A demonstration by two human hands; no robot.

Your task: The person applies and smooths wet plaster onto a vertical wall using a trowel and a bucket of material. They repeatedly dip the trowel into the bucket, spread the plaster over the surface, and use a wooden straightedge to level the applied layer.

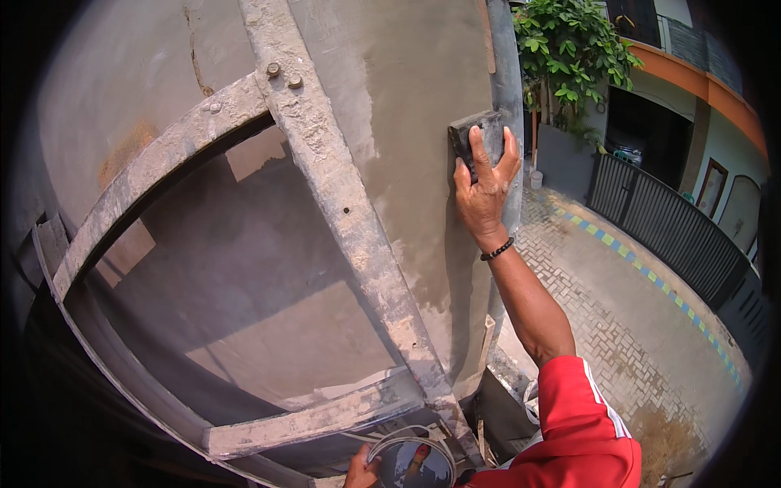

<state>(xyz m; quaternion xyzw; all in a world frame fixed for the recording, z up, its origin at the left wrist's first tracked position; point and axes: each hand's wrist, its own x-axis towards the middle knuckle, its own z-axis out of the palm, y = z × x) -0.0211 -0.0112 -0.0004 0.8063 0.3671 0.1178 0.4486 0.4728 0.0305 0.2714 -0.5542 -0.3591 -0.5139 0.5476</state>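
Up at the wall's right edge, my right hand [486, 191] presses a dark, rectangular rubbing block [460, 135] against the damp grey plaster [427, 81]. Its fingers are spread over the block's back and grip its sides. A dark beaded bracelet [498, 249] circles that wrist. At the bottom, my left hand [360, 472] is closed at the rim of a small round pail [450, 457]; only part of the hand shows. Inside the pail are dark liquid and a brush-like tool [419, 458] with a red and yellowish handle.
A mortar-crusted metal scaffold frame [346, 191], with a curved brace [171, 146], stands before the wall. Right of the wall edge runs a grey vertical pipe [508, 65]. Far below lies a paved street [586, 301] with a dark gate [651, 215] and a leafy tree [569, 57].
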